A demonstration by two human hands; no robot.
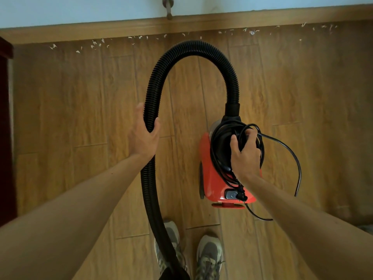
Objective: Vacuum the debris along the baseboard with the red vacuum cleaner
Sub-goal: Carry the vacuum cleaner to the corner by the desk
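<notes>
Bottom centre of the frame: a pair of grey, camouflage-patterned fabric trainers (209, 257) stood on the brown wood-plank floor (302, 98), toes pointing up the frame. A black corrugated plastic hose (155, 77) rose from the bottom edge beside the left shoe, ran up the centre, arched over and came down into the front collar of the red plastic canister vacuum cleaner (210, 178).

The left hand (144, 136), centre left, was clenched round the rising run of the hose, thumb on one side and fingers wrapped behind. The right hand (245, 154), centre right, grasped the top of the vacuum cleaner, its fingers curled through a coil of black power cord (216, 156) wound there; a loose length of cord looped out to the right and down. It could not be told whether the machine rested on the floor or was lifted.

Further off, small white scraps of debris (94, 44) lay scattered in a line across the upper frame, on the floor just below the light-brown wooden baseboard (201, 22). Above it ran a pale wall (80, 9), with a grey pipe (168, 7) at top centre. A dark red-brown furniture edge (5, 118) occupied the left margin.
</notes>
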